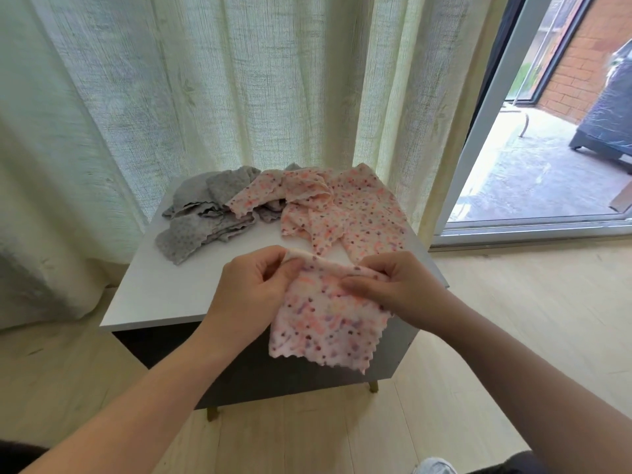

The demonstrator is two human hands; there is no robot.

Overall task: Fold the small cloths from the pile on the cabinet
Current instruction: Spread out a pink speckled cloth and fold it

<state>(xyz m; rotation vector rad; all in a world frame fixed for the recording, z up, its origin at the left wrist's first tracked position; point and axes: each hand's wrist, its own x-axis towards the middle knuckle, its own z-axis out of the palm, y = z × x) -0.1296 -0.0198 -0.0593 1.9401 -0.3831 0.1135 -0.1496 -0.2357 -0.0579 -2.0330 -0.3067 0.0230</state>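
Note:
A pink spotted cloth hangs folded over in front of the cabinet's near edge. My left hand pinches its top left corner and my right hand pinches its top right part. On the white cabinet top, a heap of pink spotted cloths lies at the back right. Grey cloths lie crumpled at the back left, partly under the pink ones.
Pale sheer curtains hang right behind the cabinet. An open sliding door at the right leads to a concrete patio. Light wooden floor surrounds the cabinet. A shoe tip shows at the bottom edge.

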